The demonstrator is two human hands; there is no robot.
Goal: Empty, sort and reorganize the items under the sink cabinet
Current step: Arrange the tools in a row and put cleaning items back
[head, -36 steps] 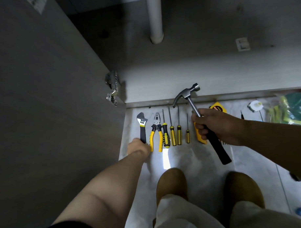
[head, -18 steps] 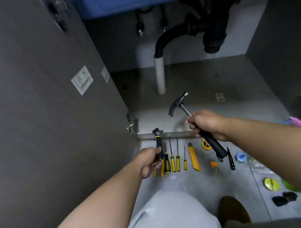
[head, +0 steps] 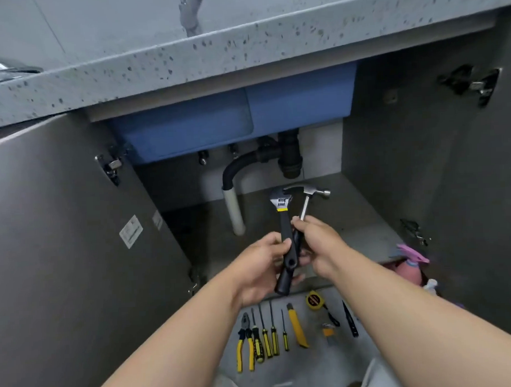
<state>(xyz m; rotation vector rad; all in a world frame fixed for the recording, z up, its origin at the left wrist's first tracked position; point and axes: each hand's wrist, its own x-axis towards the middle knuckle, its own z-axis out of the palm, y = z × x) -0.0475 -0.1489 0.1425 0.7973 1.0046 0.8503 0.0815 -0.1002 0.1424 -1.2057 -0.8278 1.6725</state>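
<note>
Now left hand (head: 259,265) has raised wrench (head: 280,202) beside hammer (head: 306,191) in right hand (head: 322,243).

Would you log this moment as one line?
left hand: grips wrench | right hand: grips hammer | pliers, screwdrivers: on floor

Dim, soft-focus, wide-angle bend at the edges.
</note>
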